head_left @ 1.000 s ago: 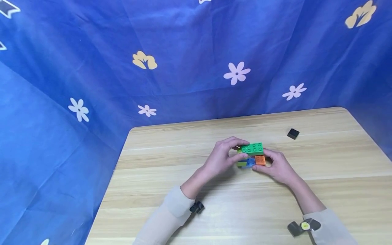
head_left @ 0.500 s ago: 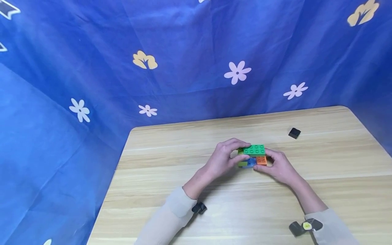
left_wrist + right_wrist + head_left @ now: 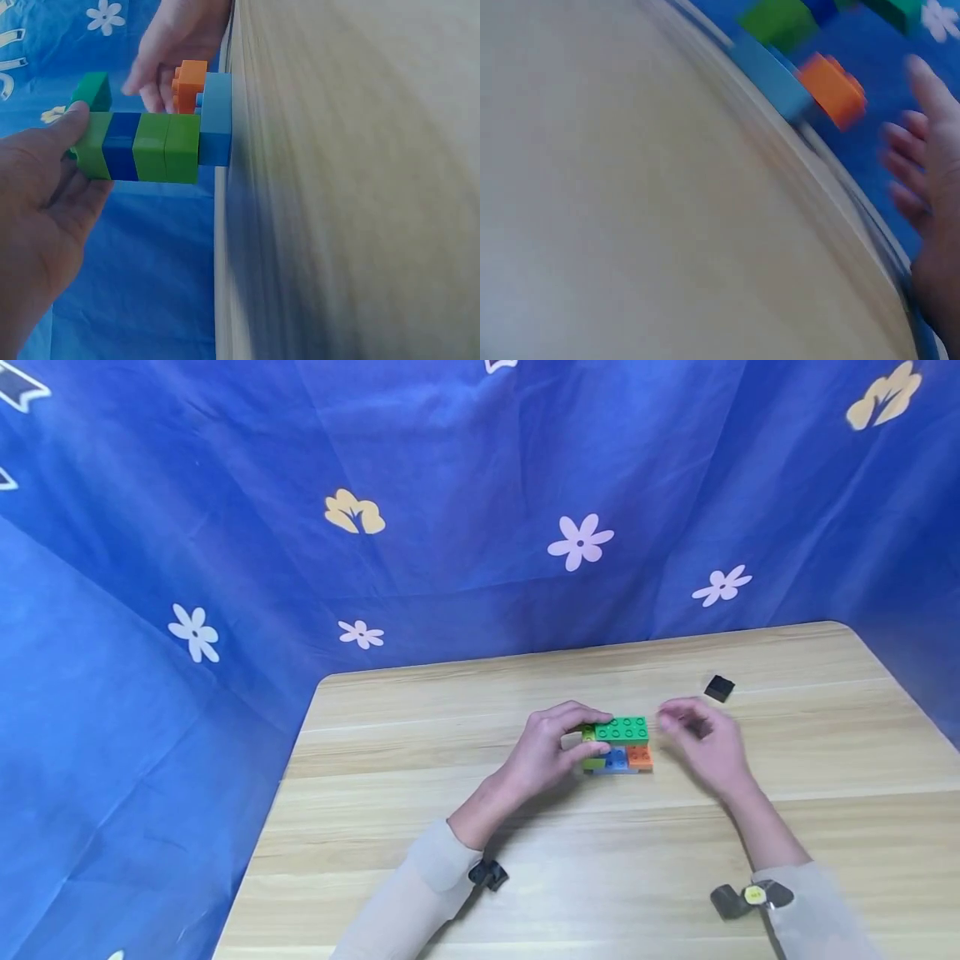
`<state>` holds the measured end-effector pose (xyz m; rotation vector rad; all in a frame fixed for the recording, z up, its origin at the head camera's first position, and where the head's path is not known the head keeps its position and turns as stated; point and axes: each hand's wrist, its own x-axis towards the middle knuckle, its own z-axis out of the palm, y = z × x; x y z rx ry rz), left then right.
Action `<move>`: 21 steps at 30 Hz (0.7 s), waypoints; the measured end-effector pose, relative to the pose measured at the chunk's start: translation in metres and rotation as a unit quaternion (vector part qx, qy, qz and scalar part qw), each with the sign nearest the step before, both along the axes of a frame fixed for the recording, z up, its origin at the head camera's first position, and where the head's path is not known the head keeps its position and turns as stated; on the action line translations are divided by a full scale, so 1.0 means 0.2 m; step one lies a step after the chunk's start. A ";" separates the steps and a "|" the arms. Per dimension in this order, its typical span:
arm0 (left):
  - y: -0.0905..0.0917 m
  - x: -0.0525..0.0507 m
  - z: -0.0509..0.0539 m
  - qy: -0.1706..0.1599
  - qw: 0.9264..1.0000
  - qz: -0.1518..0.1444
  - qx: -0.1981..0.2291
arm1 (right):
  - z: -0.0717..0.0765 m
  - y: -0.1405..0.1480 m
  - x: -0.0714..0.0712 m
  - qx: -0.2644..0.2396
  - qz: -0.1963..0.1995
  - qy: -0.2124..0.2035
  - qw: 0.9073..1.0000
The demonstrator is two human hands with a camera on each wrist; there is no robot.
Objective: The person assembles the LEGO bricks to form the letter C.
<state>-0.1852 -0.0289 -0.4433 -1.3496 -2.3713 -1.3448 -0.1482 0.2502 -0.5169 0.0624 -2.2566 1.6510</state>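
A structure of toy building bricks stands on the table. Its light blue base brick (image 3: 216,120) carries a column of lime green bricks (image 3: 182,150) with a dark blue brick (image 3: 121,148) among them. An orange brick (image 3: 640,757) sits on the base's right end, and a green brick (image 3: 622,731) juts rightward at the top. With thumb and fingers on opposite sides, my left hand (image 3: 542,745) grips the upper part of the column. To the right, apart from the bricks, my right hand (image 3: 710,747) is blurred, fingers loosely bent and holding nothing.
Behind my right hand, a small black brick (image 3: 719,688) lies on the wooden table (image 3: 420,735). A blue cloth (image 3: 450,527) with flower prints hangs along the table's back and left edges.
My right hand has let go of the lower right end of the brick structure and moved right and back, towards the black brick. My left hand keeps its grip in nearly the same place.
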 end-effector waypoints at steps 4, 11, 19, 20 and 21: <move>0.00 0.00 0.00 -0.006 1.000 0.000 -0.001 | 0.01 0.16 -0.07 -0.024 -0.214 0.036 0.976; 0.01 0.00 -0.01 -0.005 1.000 0.004 0.003 | 0.01 0.34 -0.10 0.005 -0.263 -0.049 0.963; 0.01 0.00 -0.01 -0.009 1.000 0.007 -0.001 | 0.00 0.32 -0.10 0.114 -0.171 -0.079 0.976; 0.00 0.00 -0.01 -0.011 1.000 0.008 -0.002 | 0.00 0.32 -0.09 0.121 -0.167 -0.081 0.975; 0.00 0.00 -0.01 -0.012 1.000 0.009 -0.003 | 0.00 0.31 -0.09 0.125 -0.165 -0.082 0.975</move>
